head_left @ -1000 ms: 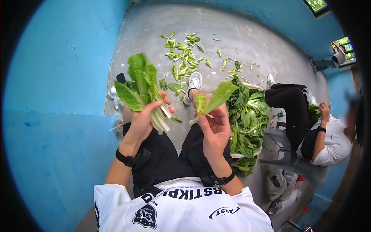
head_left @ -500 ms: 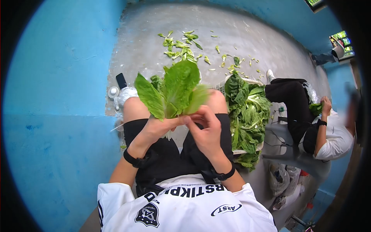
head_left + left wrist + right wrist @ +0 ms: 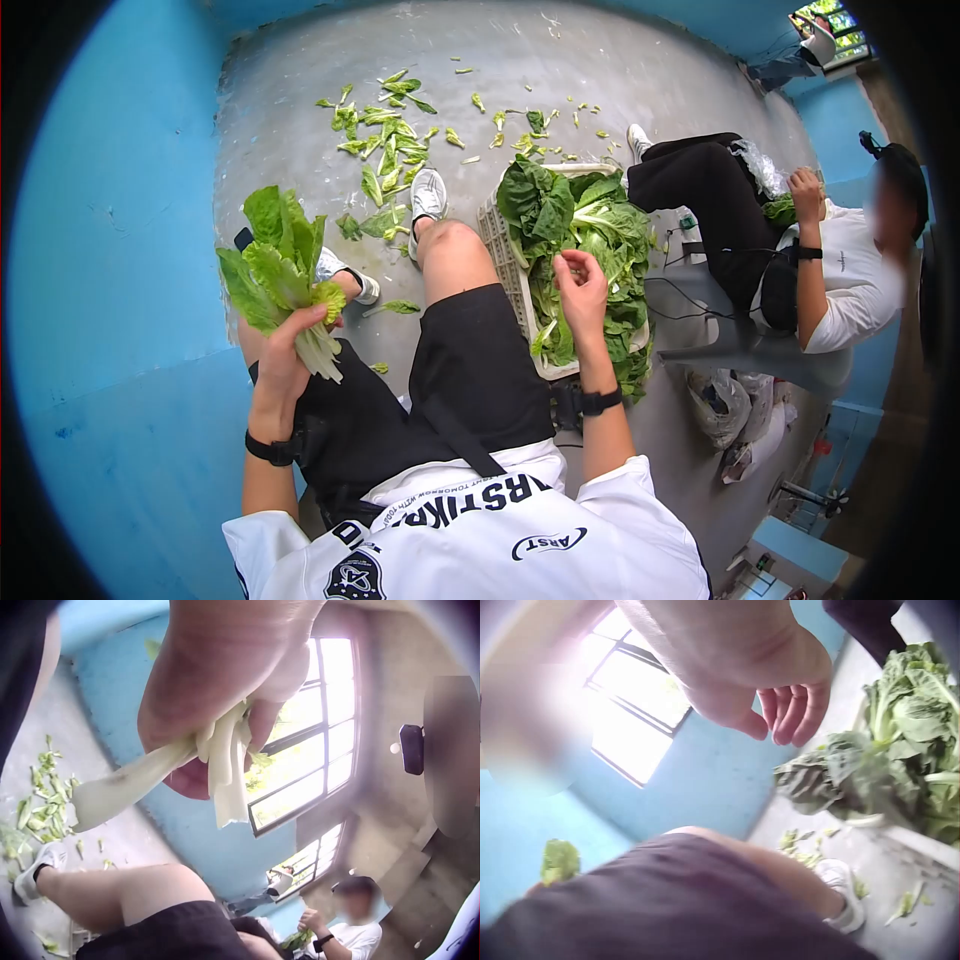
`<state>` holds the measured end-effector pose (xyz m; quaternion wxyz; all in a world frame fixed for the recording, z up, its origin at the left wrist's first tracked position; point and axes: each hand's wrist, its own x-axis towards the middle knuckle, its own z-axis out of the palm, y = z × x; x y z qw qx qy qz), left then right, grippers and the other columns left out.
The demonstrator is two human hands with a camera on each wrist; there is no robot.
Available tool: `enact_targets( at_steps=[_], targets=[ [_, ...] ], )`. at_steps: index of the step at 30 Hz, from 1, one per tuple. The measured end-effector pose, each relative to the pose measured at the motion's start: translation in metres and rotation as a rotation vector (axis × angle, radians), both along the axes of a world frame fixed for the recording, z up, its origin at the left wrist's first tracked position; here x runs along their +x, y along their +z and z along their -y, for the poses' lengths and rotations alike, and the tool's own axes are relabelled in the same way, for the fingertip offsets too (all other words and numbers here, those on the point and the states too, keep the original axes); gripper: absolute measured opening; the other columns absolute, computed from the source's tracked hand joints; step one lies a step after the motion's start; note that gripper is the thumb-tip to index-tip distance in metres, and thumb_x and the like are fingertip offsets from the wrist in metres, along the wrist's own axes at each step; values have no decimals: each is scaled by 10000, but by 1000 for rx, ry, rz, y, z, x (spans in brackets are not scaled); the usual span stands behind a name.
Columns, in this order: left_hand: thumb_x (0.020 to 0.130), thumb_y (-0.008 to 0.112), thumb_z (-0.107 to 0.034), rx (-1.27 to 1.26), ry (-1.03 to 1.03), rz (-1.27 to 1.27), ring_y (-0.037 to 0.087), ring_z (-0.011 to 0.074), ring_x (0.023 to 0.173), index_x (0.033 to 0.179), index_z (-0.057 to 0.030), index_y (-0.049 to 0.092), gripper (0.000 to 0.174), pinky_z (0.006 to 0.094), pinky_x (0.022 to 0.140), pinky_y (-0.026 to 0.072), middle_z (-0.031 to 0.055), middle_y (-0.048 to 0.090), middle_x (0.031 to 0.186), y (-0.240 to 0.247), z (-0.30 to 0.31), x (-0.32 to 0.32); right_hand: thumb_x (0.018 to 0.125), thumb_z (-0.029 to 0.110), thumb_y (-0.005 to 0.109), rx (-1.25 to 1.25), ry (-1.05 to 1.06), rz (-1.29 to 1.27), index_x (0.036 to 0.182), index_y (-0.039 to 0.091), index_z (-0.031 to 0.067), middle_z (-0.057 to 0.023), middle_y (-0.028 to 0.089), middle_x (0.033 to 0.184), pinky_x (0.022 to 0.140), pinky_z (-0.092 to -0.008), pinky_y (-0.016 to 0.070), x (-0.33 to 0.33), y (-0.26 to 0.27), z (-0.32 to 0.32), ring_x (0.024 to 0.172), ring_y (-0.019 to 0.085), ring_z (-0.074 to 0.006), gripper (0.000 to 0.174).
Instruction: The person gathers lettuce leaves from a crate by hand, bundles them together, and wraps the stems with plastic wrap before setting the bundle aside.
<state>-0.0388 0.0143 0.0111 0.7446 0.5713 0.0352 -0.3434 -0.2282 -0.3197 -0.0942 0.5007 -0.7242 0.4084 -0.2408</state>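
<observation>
My left hand (image 3: 284,368) grips a bunch of leafy greens (image 3: 272,258) over my left thigh, the leaves fanned out at the top. In the left wrist view their pale stalks (image 3: 229,776) stick out below the curled fingers. My right hand (image 3: 583,302) hovers over the near part of a crate (image 3: 512,268) heaped with greens (image 3: 600,235). Its fingers (image 3: 810,712) hang loosely bent with nothing between them, as the right wrist view shows, with the heap beyond them.
Trimmed leaves and bits (image 3: 385,140) lie scattered on the grey floor ahead of my feet. To the right another person (image 3: 850,250) sits on a grey stool with greens in hand. Plastic bags (image 3: 722,405) stand near that stool. A blue wall (image 3: 110,220) rises at my left.
My hands came together at the bunch, then parted. The left hand carried the bunch left, and the now empty right hand moved right, over the crate. The single leaf has left the right hand.
</observation>
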Motion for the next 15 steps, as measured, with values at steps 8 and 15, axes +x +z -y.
enact_targets(
  at_steps=[8, 15],
  targets=[
    [911, 613, -138, -54, -101, -198, 557, 154, 579, 1144, 6, 548, 281, 299, 569, 472, 102, 601, 824, -22, 10, 13, 780, 410, 760, -266, 86, -489, 1062, 670, 42, -150, 672, 985, 786, -402, 525, 27, -140, 32, 891, 655, -316, 472],
    [926, 640, -182, 13, -133, -196, 476, 120, 536, 1118, 0, 548, 281, 285, 545, 426, 50, 519, 743, -18, 26, 18, 835, 345, 687, -423, -20, -713, 1016, 631, 50, -177, 633, 1012, 826, -464, 492, 52, -167, 21, 1010, 590, -379, 351]
  ],
)
